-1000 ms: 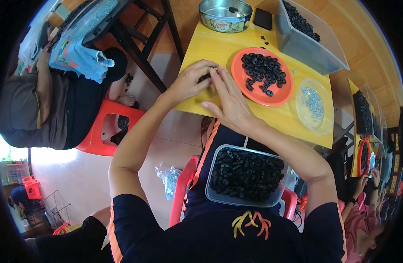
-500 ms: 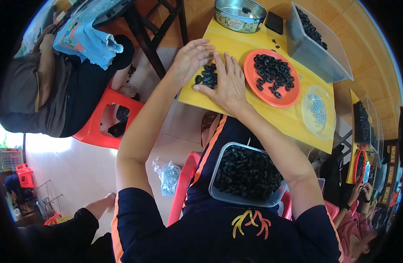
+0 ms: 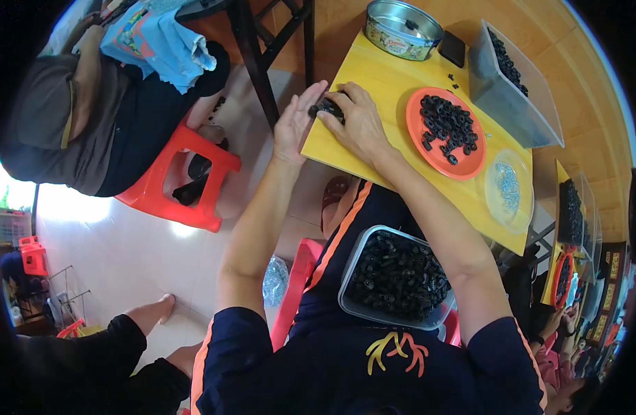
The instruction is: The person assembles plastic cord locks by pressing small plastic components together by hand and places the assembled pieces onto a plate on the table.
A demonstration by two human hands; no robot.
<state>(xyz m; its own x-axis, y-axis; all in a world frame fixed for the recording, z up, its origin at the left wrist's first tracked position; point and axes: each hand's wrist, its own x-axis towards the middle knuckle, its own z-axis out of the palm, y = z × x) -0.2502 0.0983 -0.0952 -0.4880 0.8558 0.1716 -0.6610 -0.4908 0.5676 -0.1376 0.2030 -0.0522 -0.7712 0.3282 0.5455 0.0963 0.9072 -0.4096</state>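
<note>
My left hand is at the left edge of the yellow table, fingers stretched out and together, palm turned toward the parts. A small pile of black plastic parts lies at that edge, between my two hands. My right hand curls round the pile from the right, its thumb and fingers enclosing part of it. Most of the pile is hidden under the fingers. On my lap rests a clear tub full of similar black parts.
An orange plate of black parts, a clear dish of small shiny pieces, a round tin, a phone-like black object and a large plastic bin stand on the table. A person sits left by a red stool.
My hands have drawn closer around the pile. The left has dropped to the table's edge, and the right now curls over the parts. The whole view has shifted slightly.
</note>
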